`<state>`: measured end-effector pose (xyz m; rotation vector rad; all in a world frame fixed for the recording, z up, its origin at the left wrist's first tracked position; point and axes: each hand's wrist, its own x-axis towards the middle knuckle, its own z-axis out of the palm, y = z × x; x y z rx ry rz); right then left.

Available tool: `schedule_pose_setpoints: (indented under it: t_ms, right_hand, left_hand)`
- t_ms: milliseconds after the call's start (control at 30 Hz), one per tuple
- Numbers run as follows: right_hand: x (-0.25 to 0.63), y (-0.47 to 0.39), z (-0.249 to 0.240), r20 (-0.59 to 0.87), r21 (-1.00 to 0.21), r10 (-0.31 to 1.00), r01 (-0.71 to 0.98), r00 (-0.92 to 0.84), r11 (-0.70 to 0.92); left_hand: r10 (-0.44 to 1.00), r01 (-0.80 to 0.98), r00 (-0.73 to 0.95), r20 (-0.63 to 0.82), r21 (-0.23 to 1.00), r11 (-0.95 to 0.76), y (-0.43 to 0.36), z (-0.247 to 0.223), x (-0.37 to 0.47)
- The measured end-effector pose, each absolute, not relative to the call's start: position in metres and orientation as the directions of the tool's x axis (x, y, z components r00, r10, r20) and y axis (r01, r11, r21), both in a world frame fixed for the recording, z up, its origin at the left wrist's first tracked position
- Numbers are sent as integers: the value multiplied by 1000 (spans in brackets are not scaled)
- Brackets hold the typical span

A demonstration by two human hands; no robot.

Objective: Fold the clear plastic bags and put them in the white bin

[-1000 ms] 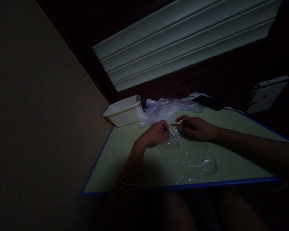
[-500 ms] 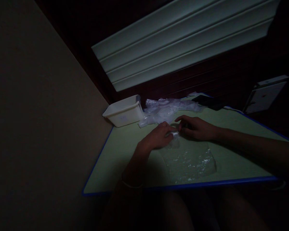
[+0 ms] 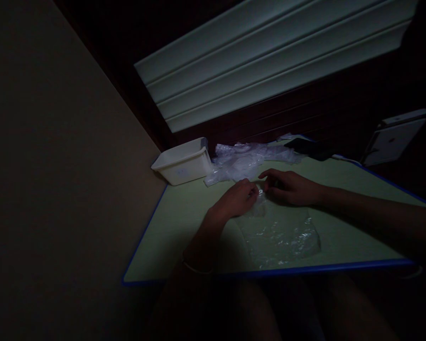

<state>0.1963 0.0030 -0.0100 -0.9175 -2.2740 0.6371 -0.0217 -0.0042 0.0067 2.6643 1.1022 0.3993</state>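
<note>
A clear plastic bag (image 3: 284,239) lies flat on the light green table (image 3: 184,222), its top end between my two hands. My left hand (image 3: 239,197) has its fingers curled together at the left side of that end. On the right side, my right hand (image 3: 286,188) pinches the bag's edge with thumb and a finger, the index finger raised and bent. The fingertips of both hands are close together. Dim light hides the exact grip.
A white plastic bin (image 3: 184,168) stands at the table's back left. Beside it lies a pile of crumpled clear bags (image 3: 243,161), with a dark item (image 3: 310,148) to their right. A wall rises on the left; a white box-like object (image 3: 394,141) is beyond the right edge.
The fingers of my left hand have curled in, where the index finger was stretched toward my right hand. My right hand has hardly moved.
</note>
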Motion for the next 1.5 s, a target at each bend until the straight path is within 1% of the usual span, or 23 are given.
schedule_pose_setpoints:
  t_ms: [167, 300, 367, 500, 667, 733, 833, 1033, 1200, 1333, 1433, 1500]
  right_hand:
    - [197, 4, -11, 341, -618, 741, 456, -579, 640]
    - [196, 1, -9, 319, -650, 757, 449, -571, 613]
    - [195, 0, -8, 308, -648, 763, 462, -568, 605]
    - [195, 0, -8, 324, -641, 754, 453, -572, 619]
    - [196, 2, -10, 334, -633, 742, 445, -582, 634]
    - [195, 2, -9, 335, -619, 743, 459, -579, 637]
    - [195, 1, -8, 329, -607, 747, 477, -577, 636]
    - [196, 4, -10, 335, -666, 767, 439, -547, 604]
    - [197, 7, -13, 336, -701, 782, 415, -525, 580]
    - [197, 8, -14, 377, -733, 775, 349, -508, 585]
    - [198, 9, -14, 392, -742, 755, 304, -525, 597]
    - [198, 9, -14, 372, -742, 750, 311, -547, 594]
  left_hand:
    - [700, 631, 676, 228, 312, -711, -3, 7, -23]
    - [710, 601, 642, 290, 384, -701, -5, 14, -25]
    - [731, 601, 621, 282, 428, -675, -7, 18, -26]
    - [769, 621, 605, 206, 482, -618, -10, 23, -27]
    - [757, 558, 621, 200, 566, -607, -10, 21, -29]
    - [750, 541, 637, 177, 590, -599, -9, 20, -31]
    - [740, 553, 660, 128, 584, -594, -9, 19, -32]
    - [753, 609, 655, 65, 545, -577, -8, 17, -31]
    - [723, 584, 687, 76, 535, -611, -5, 16, -33]
    - [723, 581, 686, 81, 537, -611, -5, 17, -34]
    - [727, 587, 684, 69, 540, -603, -6, 19, -33]
    - [732, 594, 679, 59, 541, -595, -7, 20, -33]
